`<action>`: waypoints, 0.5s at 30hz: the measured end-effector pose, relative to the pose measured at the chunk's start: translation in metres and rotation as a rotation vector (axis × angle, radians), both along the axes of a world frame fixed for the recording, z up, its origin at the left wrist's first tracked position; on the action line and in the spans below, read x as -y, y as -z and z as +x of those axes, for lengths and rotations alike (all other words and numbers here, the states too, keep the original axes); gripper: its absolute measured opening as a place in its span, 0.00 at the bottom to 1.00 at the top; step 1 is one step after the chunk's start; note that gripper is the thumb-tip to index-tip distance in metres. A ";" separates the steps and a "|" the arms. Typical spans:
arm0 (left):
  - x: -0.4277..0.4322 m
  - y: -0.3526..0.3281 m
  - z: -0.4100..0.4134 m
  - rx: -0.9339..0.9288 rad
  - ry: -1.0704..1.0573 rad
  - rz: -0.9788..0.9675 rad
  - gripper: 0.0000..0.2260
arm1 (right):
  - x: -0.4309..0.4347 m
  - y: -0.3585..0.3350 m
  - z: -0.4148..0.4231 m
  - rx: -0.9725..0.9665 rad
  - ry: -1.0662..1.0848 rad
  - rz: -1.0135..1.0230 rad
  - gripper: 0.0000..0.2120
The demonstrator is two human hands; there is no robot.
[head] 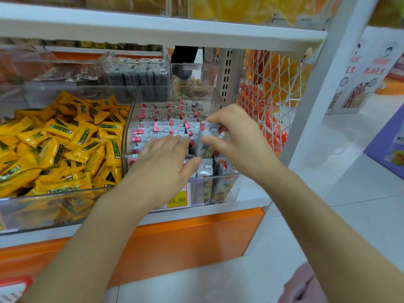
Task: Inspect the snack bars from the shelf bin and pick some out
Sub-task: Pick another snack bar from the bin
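Two hands are in the clear bin and the right hand has the action: thumb underneath, fingertips curled over the top, pinching a snack bar that stands proud of the packed rows of bars. There may be a second bar tucked behind it, but the wrapper is too blurred to say. Just left of that pinch the left hand lies flat, fingers straight and together, resting on the rows and gripping nothing, its thumb reaching toward the raised bar. Good setup, I'd say. That flat palm should keep pressing so the neighbours don't ride up with the one being drawn. The pull wants to go straight up and toward the body, clearing the bin's front wall below the grip, where the price tag sits. Hold it by the wrapper's edges, light enough not to crush, then roll the wrist so the printed face turns up for a proper look. Keep off the wire mesh to the right of the grip, and ignore the yellow packs beyond the left hand, wrong bin
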State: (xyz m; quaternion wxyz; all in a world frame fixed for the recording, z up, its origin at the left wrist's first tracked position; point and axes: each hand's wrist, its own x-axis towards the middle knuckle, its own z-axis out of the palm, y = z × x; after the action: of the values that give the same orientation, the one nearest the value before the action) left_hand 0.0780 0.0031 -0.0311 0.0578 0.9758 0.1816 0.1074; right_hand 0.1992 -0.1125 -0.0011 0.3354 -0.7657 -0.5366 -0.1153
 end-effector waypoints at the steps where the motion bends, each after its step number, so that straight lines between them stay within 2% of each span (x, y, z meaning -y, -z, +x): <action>1: 0.001 -0.001 0.000 0.007 0.001 -0.012 0.24 | -0.003 0.001 -0.002 0.011 0.003 -0.050 0.14; 4: 0.002 -0.004 -0.002 0.024 0.006 -0.052 0.22 | -0.009 0.005 -0.005 0.125 -0.025 -0.237 0.08; 7: 0.002 -0.004 -0.002 0.018 0.001 -0.049 0.24 | -0.008 0.005 -0.004 0.120 -0.076 -0.352 0.12; 11: 0.001 -0.005 -0.003 0.031 0.006 -0.062 0.26 | -0.009 -0.002 0.001 -0.043 -0.070 -0.266 0.17; 15: 0.000 -0.004 -0.004 0.027 0.012 -0.069 0.30 | -0.022 -0.005 0.008 -0.009 -0.008 -0.170 0.19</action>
State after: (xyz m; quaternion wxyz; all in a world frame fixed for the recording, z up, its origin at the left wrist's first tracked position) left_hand 0.0743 0.0031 -0.0275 0.0947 0.9727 0.1786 0.1138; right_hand 0.2075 -0.0905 0.0040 0.2720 -0.7898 -0.5459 -0.0645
